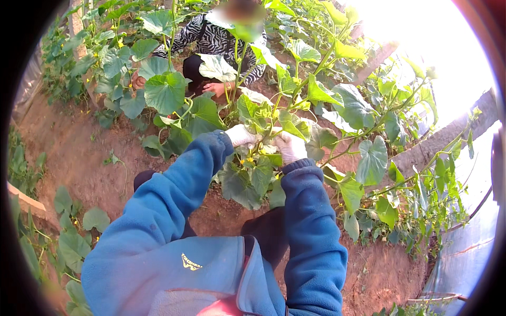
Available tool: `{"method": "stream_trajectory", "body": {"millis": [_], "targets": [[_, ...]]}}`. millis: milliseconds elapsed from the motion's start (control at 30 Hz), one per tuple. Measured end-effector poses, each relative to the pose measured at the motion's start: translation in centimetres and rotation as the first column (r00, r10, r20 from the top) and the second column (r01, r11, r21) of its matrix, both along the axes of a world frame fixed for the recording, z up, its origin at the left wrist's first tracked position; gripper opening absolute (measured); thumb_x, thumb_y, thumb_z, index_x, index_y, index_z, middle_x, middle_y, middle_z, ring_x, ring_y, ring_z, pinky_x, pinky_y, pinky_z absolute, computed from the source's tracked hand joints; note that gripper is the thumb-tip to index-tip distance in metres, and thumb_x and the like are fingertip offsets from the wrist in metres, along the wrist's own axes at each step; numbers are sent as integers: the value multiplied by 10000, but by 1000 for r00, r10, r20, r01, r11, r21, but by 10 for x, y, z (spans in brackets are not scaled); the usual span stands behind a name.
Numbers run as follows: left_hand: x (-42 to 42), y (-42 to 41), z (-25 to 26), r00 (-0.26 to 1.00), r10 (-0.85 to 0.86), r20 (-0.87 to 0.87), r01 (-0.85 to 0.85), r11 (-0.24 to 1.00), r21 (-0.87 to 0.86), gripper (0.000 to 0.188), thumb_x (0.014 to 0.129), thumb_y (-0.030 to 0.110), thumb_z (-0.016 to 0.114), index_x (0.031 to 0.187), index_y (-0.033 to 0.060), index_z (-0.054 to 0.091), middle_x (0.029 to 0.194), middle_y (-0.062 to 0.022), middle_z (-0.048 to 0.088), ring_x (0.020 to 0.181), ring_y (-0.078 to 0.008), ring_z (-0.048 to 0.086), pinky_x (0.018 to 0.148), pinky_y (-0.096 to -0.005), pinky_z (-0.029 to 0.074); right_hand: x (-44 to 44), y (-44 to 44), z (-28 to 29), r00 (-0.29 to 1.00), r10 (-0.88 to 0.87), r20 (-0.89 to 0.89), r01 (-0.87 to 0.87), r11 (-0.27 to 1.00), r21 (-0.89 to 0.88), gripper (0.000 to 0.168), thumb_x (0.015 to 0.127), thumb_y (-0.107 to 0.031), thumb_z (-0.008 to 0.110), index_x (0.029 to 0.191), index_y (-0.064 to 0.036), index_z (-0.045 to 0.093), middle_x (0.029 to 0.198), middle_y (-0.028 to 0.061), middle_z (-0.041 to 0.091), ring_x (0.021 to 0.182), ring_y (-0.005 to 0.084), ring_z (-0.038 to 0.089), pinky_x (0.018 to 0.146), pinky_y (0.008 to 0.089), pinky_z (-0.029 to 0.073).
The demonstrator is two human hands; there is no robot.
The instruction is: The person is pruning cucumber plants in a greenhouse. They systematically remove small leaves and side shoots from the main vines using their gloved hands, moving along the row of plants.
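Observation:
My left hand (242, 136), in a white glove, pinches the leafy middle of a cucurbit vine (302, 83). From the other side my right hand (290, 146), gloved the same way, closes on the vine's stems. Only a short gap of stems and small leaves separates the two hands. Leaves partly cover the fingertips, so the exact hold is hidden. Just below my hands are small yellow flowers (249, 160) and a broad drooping leaf (240, 185). The vine's upper stem slants up to the right, with large green leaves along it.
Across the plants a person in a zebra-patterned top (211, 39) crouches, one hand (215, 87) low among the stems. A thick slanting post (442, 138) and plastic sheeting (462, 252) stand at the right. Bare reddish soil (75, 146) lies to the left, bordered by more vines (75, 245).

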State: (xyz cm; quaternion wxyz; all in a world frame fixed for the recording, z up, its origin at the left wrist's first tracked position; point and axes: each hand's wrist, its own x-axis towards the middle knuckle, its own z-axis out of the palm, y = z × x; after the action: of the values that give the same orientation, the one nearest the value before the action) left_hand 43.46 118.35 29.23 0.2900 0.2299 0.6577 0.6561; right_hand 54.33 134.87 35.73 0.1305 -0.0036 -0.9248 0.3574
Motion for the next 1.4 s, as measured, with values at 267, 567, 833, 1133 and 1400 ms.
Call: {"method": "stream_trajectory", "body": {"millis": [267,567,833,1133,1400], "targets": [[34,15,5,952,56,300,-74,996,50,85,795,121,599,776,41,579,549,-29,520,422,-106,481,386,-248,402,2,4,5,963,142,-229,15,821,571,114,758,-170,565,779,-62,538,747,136,551,738,314,557,644,377,453],[29,35,-16,969,202,143,-210,977,40,310,801,264,611,743,-40,609,585,-86,598,448,-148,563,408,-267,472,-17,43,-14,978,-176,111,183,470,-863,136,822,-217,559,838,-83,569,649,-14,516,443,78,429,367,218,307],[32,51,-22,915,316,252,-350,932,100,177,767,134,563,687,-17,608,581,-87,598,436,-137,546,388,-266,431,42,-35,12,991,-118,58,131,902,-410,196,835,-222,568,806,-29,582,619,12,536,525,65,442,501,217,350],[64,54,13,924,335,185,-346,938,30,178,823,185,574,905,28,578,654,-64,608,412,-111,494,377,-241,398,-9,-12,46,935,-345,86,354,885,-303,500,741,-488,617,931,-26,623,810,127,633,752,187,589,713,305,456],[46,53,-11,960,260,104,-261,965,-12,198,753,189,623,771,-7,649,602,-69,625,425,-111,526,402,-237,418,-7,-6,70,952,-302,49,261,885,384,258,766,-328,560,914,-126,624,883,136,627,861,301,588,775,389,449]]}}
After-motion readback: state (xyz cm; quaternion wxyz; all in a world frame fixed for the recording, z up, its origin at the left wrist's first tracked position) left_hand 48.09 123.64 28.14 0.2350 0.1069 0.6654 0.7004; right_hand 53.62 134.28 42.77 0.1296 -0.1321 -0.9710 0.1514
